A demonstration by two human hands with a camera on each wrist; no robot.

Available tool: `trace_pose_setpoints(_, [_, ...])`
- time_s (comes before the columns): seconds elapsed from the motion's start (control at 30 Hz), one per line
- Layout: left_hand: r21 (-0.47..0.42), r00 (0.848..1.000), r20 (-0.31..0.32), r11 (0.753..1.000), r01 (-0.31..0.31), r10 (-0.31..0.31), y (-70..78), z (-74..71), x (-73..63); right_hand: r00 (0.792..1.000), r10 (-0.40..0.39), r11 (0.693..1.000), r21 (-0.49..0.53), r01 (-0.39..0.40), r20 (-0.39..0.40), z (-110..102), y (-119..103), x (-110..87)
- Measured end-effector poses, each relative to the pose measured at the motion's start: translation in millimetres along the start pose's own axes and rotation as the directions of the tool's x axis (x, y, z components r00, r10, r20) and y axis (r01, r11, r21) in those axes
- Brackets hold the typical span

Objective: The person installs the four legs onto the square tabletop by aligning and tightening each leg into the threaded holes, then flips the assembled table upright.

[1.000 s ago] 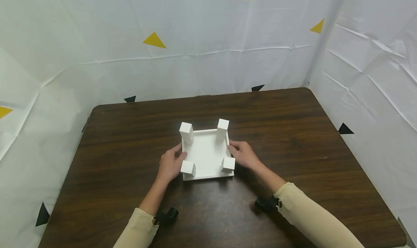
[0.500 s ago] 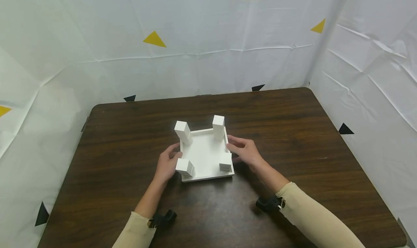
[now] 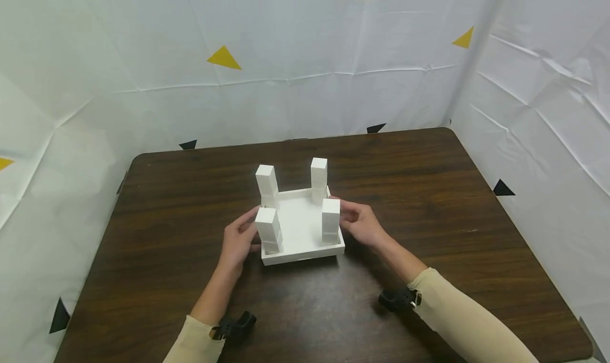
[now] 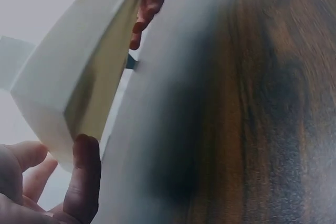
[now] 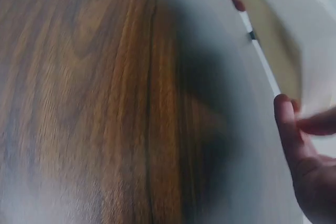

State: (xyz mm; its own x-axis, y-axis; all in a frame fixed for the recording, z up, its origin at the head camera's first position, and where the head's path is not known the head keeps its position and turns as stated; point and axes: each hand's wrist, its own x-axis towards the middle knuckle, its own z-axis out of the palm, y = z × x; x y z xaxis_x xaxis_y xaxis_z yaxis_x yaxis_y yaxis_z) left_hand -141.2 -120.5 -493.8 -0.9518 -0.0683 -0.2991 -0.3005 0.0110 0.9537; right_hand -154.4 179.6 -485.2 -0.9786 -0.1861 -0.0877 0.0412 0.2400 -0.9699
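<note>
Between my hands in the head view is a small white upturned table (image 3: 301, 222), a square top with a low rim and a block-like leg at each corner, all pointing up. My left hand (image 3: 235, 244) grips its left side, the fingers partly hidden behind the near-left leg (image 3: 268, 228). On the opposite side my right hand (image 3: 363, 224) holds the right edge near the near-right leg (image 3: 331, 220). Both wrist views show the pale underside (image 4: 105, 82) raised above the tabletop, with a fingertip of each hand reaching under it.
The wood-grain table (image 3: 429, 193) extends on every side of the held piece. White sheets (image 3: 295, 108) hang behind and beside it, marked with yellow and black triangles. Black wrist cameras (image 3: 238, 325) sit at the cuffs of beige sleeves.
The small table has tilted, its legs now leaning away from me and the near rim's outer face showing more. Both hands have shifted their hold slightly along the sides; the left moved a little left.
</note>
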Motion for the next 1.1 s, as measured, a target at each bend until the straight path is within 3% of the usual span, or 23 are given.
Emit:
trace_pose_setpoints(0.13, [-0.004, 0.999, 0.032, 1.0, -0.002, 0.002, 4.1, -3.1, -3.3, 0.983, -0.182, 0.982, -0.056, 0.181, -0.01, 0.6, 6.4, -0.2])
trace_pose_setpoints(0.27, [-0.016, 0.999, 0.053, 1.0, -0.003, 0.004, 7.8, -6.6, -7.0, 0.93, -0.368, 0.922, -0.135, 0.364, -0.003, 2.1, 8.4, -0.3])
trace_pose_setpoints(0.3, [-0.016, 0.999, 0.052, 1.0, -0.004, 0.004, 9.4, -7.5, -8.1, 0.909, -0.418, 0.893, -0.186, 0.411, 0.002, 1.9, 8.3, -0.6])
trace_pose_setpoints(0.37, [-0.031, 0.998, 0.055, 0.999, -0.01, 0.011, 12.6, -8.9, -10.1, 0.85, -0.526, 0.8, -0.321, 0.506, 0.03, 0.5, 7.3, -1.5])
trace_pose_setpoints(0.5, [-0.055, 0.998, 0.06, 0.998, -0.014, 0.017, 18.5, -10.3, -13.0, 0.719, -0.686, 0.566, -0.538, 0.625, 0.113, -4.6, 4.6, -3.8])
trace_pose_setpoints(0.53, [-0.062, 0.998, 0.064, 0.998, -0.012, 0.016, 19.7, -10.6, -13.8, 0.692, -0.709, 0.522, -0.559, 0.644, 0.136, -5.6, 4.0, -3.9])
trace_pose_setpoints(0.6, [-0.064, 0.998, 0.064, 0.998, -0.005, 0.009, 21.4, -11.4, -15.8, 0.656, -0.735, 0.477, -0.556, 0.68, 0.171, -7.2, 2.6, -4.3])
trace_pose_setpoints(0.77, [-0.047, 0.998, 0.062, 0.999, -0.002, 0.004, 24.8, -13.0, -21.4, 0.601, -0.771, 0.423, -0.535, 0.731, 0.211, -10.7, -1.7, -5.6])
trace_pose_setpoints(0.9, [-0.008, 0.997, 0.083, 1.0, 0.001, 0.0, 28.0, -13.4, -24.8, 0.576, -0.788, 0.383, -0.561, 0.734, 0.217, -14.4, -6.3, -7.3])
trace_pose_setpoints(1.0, [0.028, 0.991, 0.125, 0.998, -0.053, 0.049, 29.5, -14.3, -27.7, 0.571, -0.792, 0.377, -0.563, 0.736, 0.216, -16.3, -9.4, -8.1])
trace_pose_setpoints(1.1, [0.03, 0.966, 0.214, 0.987, -0.155, 0.145, 28.5, -15.0, -29.9, 0.565, -0.8, 0.395, -0.532, 0.749, 0.203, -18.0, -13.3, -9.7])
